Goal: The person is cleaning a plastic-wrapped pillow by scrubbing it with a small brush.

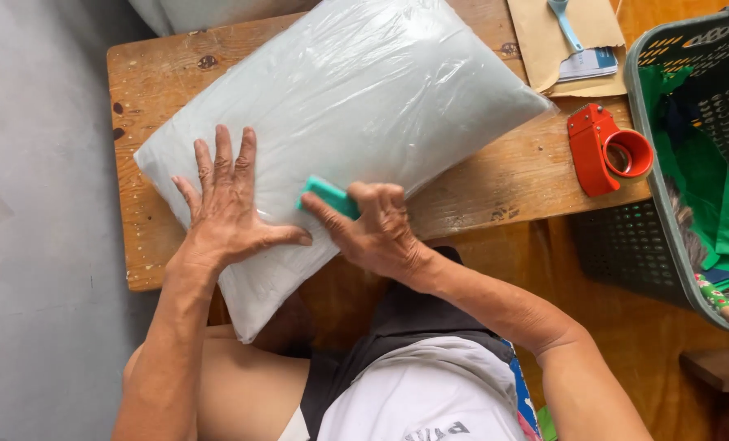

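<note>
A large, puffy package wrapped in clear plastic (364, 98) lies across a low wooden table (148, 82), one corner hanging over the near edge. My left hand (226, 208) presses flat on the package with fingers spread. My right hand (373, 233) is closed around a small teal tool (329, 197) and holds it against the plastic just right of my left thumb.
A red tape dispenser (605, 151) sits on the table's right end. Brown envelopes (564, 41) with a light-blue tool and a card lie at the back right. A grey-green plastic basket (691, 163) holding green cloth stands on the right. Grey concrete floor lies to the left.
</note>
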